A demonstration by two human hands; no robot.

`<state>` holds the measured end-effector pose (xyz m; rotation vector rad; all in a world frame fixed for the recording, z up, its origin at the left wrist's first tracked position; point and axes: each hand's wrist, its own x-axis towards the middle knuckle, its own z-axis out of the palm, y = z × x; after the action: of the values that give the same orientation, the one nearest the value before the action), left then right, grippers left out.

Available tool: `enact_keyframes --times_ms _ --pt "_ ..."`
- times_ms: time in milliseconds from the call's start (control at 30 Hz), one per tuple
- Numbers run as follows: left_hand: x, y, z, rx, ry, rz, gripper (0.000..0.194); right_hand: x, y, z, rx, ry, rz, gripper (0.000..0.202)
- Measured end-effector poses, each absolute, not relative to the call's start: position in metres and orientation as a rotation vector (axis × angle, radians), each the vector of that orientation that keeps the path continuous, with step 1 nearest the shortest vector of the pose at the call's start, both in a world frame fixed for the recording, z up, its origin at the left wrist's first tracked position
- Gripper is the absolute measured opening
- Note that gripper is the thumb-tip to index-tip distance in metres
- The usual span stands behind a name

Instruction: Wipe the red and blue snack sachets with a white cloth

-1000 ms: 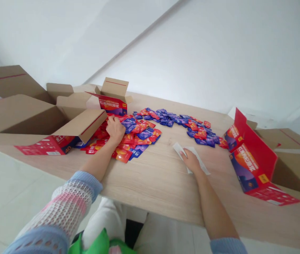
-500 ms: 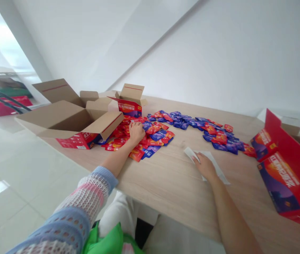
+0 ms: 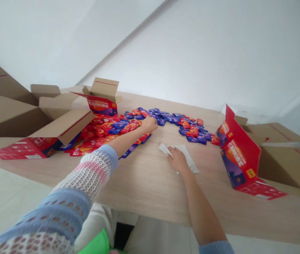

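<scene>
My left hand (image 3: 149,123) is closed above the right edge of a pile of red and purple sachets (image 3: 97,132); whatever its fingers hold, if anything, is hidden. A curved row of more sachets (image 3: 192,130) lies farther back on the wooden table. My right hand (image 3: 177,158) grips a white paper wipe (image 3: 189,158) against the tabletop, with part of it spread flat beside the fingers.
A large open carton (image 3: 41,146) stands at the left, a smaller open red box (image 3: 102,104) behind the pile. At the right are open red boxes (image 3: 237,158) with cardboard flaps. The table's front edge runs below my forearms.
The view has turned to the right. My left hand has moved right, from the middle of the sachet pile to its right edge. My right hand keeps hold of the white wipe.
</scene>
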<state>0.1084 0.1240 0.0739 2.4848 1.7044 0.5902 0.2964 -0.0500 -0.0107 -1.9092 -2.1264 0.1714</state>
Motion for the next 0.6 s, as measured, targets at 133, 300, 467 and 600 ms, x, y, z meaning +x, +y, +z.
enact_keyframes --times_ms 133,300,467,600 --pt "0.149 0.157 0.054 2.565 1.627 0.509 0.045 0.291 -0.051 -0.01 -1.925 -2.122 0.173 0.047" --pt "0.154 0.193 0.019 2.563 1.715 0.469 0.064 0.285 -0.051 -0.011 -1.929 -2.094 0.159 0.046" --pt "0.154 0.214 -0.001 2.552 1.77 0.432 0.057 0.283 -0.049 -0.012 -1.907 -2.093 0.138 0.046" --pt "0.168 0.211 0.009 2.592 1.868 0.465 0.046 0.281 -0.046 -0.013 -1.905 -2.088 0.127 0.047"
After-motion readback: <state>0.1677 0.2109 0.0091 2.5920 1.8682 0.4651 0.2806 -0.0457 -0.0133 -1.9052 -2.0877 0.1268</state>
